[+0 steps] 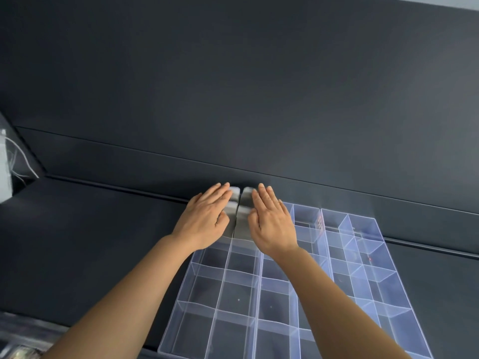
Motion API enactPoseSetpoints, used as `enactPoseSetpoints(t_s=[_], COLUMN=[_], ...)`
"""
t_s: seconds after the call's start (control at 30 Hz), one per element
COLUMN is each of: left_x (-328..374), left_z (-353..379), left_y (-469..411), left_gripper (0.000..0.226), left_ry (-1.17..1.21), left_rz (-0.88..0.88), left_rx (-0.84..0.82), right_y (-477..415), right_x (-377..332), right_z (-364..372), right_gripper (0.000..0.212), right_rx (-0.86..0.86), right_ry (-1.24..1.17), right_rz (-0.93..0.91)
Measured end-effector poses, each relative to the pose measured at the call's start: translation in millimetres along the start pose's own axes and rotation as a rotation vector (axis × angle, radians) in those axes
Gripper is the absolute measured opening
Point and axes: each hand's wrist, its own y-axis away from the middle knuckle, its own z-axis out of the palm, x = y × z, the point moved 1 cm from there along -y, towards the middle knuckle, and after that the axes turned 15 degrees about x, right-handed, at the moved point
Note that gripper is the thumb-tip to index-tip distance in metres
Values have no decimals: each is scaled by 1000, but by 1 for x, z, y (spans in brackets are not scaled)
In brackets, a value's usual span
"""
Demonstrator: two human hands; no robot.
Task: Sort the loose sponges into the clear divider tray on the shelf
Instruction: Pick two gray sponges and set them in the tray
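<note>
Currently, two grey rectangular sponges (242, 221) are pressed flat, unclasped, by the left hand (207, 218) and right hand (272, 224) into the far-left corner of the clear plastic divider tray (178, 304). Pressed unevenly, a sponge could be wedged across a divider (228, 255) or spring out. The tray is carried by a dark matte shelf (90, 242) against its back wall (233, 99).

The left hand (206, 216) and right hand (272, 224) covered most of the blurred grey sponges (246, 195), so their seating in the far cells could not be told. The clear divider tray (219, 299) ran off the bottom edge, forearms hiding several cells.
</note>
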Motion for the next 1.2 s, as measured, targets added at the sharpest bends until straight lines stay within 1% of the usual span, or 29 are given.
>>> enactPoseSetpoints(t_s=[0.13,0.27,0.5,0.67,0.83,0.93,1.03,1.1,1.2], left_x=[0,1,2,3,6,13,29,44,71], left_z=[0,-2,-7,-8,-13,-20,-29,-32,-28], left_y=[-5,-5,-2,-4,-2,-2,-5,-9,-13], left_gripper=[56,56,55,56,55,52,45,38,29], left_ry=[23,42,-22,-23,2,-14,-38,-50,-68], left_rz=[-7,2,33,38,48,62,109,172,283], left_rx=[-19,-20,-8,-45,-36,5,123,189,201], right_y=[-2,1,6,5,7,11,20,29,47], right_x=[3,4,4,4,2,5,13,21,38], right_z=[-2,-4,-4,-5,-12,-21,-33,-42,-60], right_gripper=[52,51,49,49,48,47,45,45,44], right_rx=[-29,-18,4,-22,29,76,97,104,126], right_ry=[-64,-130,-72,-129,-152,-135,-114,-58,90], right_rz=[17,13,-10,-1,1,57,118,153,197])
